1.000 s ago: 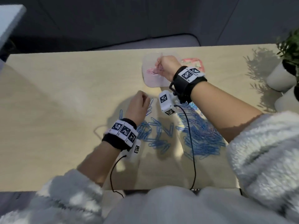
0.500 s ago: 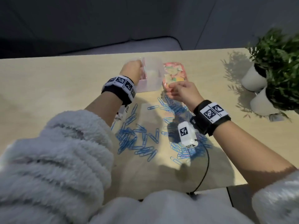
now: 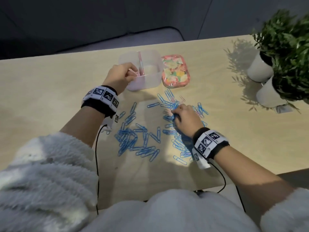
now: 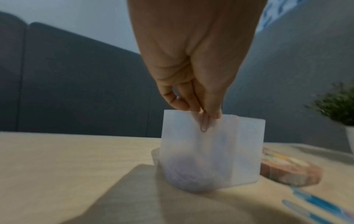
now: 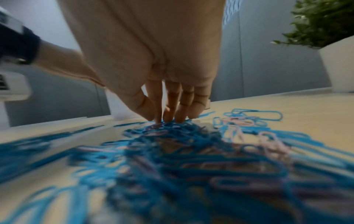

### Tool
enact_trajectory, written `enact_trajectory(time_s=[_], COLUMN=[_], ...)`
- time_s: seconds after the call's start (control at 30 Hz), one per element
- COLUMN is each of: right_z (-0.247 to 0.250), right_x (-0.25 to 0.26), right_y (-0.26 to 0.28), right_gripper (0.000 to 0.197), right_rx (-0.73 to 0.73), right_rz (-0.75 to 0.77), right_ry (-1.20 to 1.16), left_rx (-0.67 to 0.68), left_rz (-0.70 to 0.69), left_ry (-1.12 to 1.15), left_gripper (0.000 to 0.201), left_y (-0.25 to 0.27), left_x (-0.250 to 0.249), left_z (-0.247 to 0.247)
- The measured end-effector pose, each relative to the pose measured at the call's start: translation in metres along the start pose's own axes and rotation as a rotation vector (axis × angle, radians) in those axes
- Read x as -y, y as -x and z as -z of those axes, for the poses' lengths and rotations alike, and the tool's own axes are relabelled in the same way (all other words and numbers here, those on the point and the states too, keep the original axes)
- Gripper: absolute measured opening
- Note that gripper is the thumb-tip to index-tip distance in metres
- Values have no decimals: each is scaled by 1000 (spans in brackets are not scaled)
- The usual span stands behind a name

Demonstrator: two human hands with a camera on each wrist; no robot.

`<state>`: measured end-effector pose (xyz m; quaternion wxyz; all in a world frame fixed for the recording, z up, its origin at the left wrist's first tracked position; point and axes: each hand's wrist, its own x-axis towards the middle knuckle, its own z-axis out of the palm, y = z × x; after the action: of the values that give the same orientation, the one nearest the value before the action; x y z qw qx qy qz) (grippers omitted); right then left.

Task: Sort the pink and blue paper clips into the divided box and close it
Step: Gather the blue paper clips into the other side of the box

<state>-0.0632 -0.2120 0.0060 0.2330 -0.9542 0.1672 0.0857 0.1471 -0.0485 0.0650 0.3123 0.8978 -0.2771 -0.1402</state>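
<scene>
While most of the sorting looks still to be done, the pale wooden table (image 3: 50, 84) carries the whole job. Spread across its near middle is the biggest item, the loose scatter of blue wire paper clips (image 3: 133, 141), none of which I can see in the box.

Beyond it, at the far middle, stands the translucent plastic divided box (image 3: 150, 77), open. Its left compartment holds a small heap of pink clips; the right compartment looks empty. Just to its right lies the rounded floral-patterned lid (image 3: 175, 69), flat on the table, so closing is still ahead.

At the box's near left corner the left hand (image 3: 119, 76) has its fingertips pinched on a single pink paper clip (image 4: 204, 124), which hangs just inside the rim of the left compartment.

To the right, the right hand (image 3: 185, 118) has its fingers curled down with the tips in the pile; whether they have hold of anything I cannot tell. A few pink wire paper clips (image 3: 177, 100) still lie mixed among the blue ones there.
</scene>
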Motion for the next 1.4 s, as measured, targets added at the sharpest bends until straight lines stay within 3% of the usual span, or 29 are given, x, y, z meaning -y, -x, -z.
enact_trajectory(time_s=[0.13, 0.3, 0.4, 0.5, 0.57, 0.63, 0.73, 0.8, 1.07, 1.23, 1.4], right_z=[2, 29, 34, 29, 25, 21, 18, 17, 12, 16, 28], right_x=[6, 6, 3, 1, 1, 2, 1, -1, -26, -44, -66], right_y=[6, -39, -63, -75, -79, -81, -82, -80, -54, -39, -42], right_gripper=[28, 21, 23, 27, 34, 36, 20, 14, 24, 29, 30], right_rx=[10, -158, -154, -83, -67, -57, -27, -5, -153, -193, -265], right_rz=[20, -187, -288, -328, -345, -352, -354, -347, -308, -430, -486], right_ry=[-103, -143, -120, -82, -67, -79, -167, -236, -678, -854, -729], left_rx=[30, 33, -1, -76, -135, -41, 205, 285, 364, 359, 310], left_rz=[27, 78, 68, -55, -197, -288, -283, -266, -319, -294, -273], left_ry=[21, -75, -176, -350, -344, -260, -146, -173, -233, -252, -200], left_gripper=[17, 15, 20, 22, 22, 20, 18, 23, 20, 16, 17], left_y=[-9, -22, -23, -12, 1, 18, 42, 52, 53, 62, 72], left_x=[-1, -10, -16, -24, -28, -28, -27, -29, -27, -13, -4], left_z=[5, 9, 5, -8, -22, -41, -71, -89, -107, -102, -96])
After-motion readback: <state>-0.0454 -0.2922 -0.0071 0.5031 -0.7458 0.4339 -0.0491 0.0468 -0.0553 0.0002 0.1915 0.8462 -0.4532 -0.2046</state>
